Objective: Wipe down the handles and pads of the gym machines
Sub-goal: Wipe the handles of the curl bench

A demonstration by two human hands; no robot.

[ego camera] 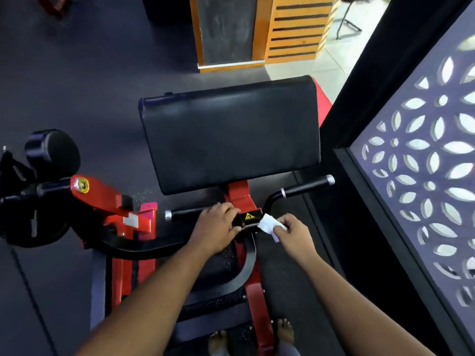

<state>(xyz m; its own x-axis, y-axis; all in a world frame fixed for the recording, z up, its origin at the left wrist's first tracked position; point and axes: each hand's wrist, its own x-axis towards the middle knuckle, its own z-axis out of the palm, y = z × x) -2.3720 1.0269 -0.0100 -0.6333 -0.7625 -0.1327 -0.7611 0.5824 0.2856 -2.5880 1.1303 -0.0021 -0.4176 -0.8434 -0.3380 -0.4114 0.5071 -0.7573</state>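
Two bare hands worked at the near edge of a red and black gym machine, seen from above. The left hand (218, 224) curled over the black handlebar (187, 214), its fingers wrapped around the bar just left of the small black centre block with a yellow warning sticker (248, 217). The right hand (293, 232) pinched a small white folded wipe (268, 226) between thumb and fingertips, pressing it against the right side of that centre block. To the right of the wipe, the bar bent up and away into the right black grip with silver end cap (305, 185), untouched. Beyond the bar, farther from the person, sat the large rectangular black padded rest (231, 134), tilted and glossy. At far left stood a round black roller pad (52, 152) above a red metal arm with a yellow-ringed bolt (100, 194). A dark rubber floor (90, 73) lay all around. A dark perforated screen with petal-shaped cutouts (424, 163) ran along the right. An orange slatted wooden counter (295, 29) stood at the far side. Bare feet (218, 343) showed at the near edge.
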